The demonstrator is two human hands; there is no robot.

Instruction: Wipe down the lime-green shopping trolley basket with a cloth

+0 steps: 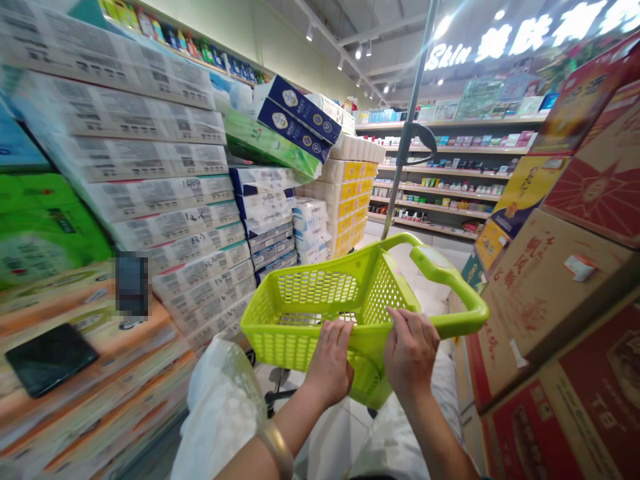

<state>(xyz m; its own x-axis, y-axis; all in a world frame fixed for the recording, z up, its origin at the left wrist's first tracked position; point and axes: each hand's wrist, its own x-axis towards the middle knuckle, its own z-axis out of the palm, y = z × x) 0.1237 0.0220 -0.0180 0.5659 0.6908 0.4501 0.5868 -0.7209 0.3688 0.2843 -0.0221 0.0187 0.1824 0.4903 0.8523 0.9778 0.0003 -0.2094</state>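
A lime-green plastic shopping basket [310,293] on a wheeled trolley frame tilts in front of me, with nothing visible inside it. My left hand [330,363] grips its near rim, fingers curled over the edge. My right hand [410,347] holds the same rim next to the green handle [450,280]. A bangle sits on my left wrist. A white plastic bag [220,407] hangs below my left forearm.
Stacked packs of tissue and toilet paper [165,200] wall the left side, with a dark phone [50,357] lying on the lower packs. Red and brown cartons [565,300] pile up on the right. A metal pole [410,127] and product shelves [440,193] stand ahead.
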